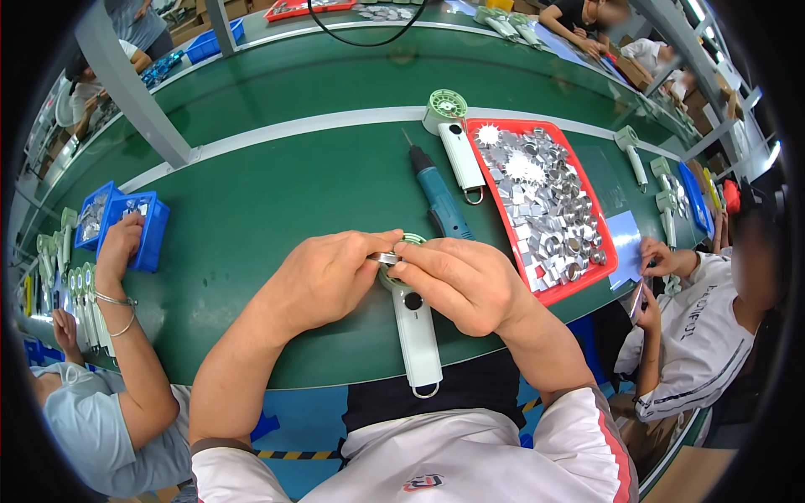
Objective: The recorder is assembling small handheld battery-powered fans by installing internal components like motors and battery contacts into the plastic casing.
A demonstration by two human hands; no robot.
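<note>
Pinched between the fingertips of my left hand [331, 272] and my right hand [465, 281] is a small shiny silver metal piece [386, 258]. Both hands are closed on it, just above the round green head of a white handheld fan [418, 339]. That fan lies with its handle and metal loop toward me, its head partly covered by my fingers. Beyond my right hand rests a teal electric screwdriver [442, 201], bit pointing away. Farther back lies a second white fan [459, 155] with a green head.
A red tray [579, 287] full of silver metal pieces stands right of the screwdriver. At left, a co-worker's hand [122, 243] reaches into a blue bin [153, 247], beside a row of fans. Another co-worker sits at right, near a blue sheet [623, 243]. A metal post [138, 92] rises at back left.
</note>
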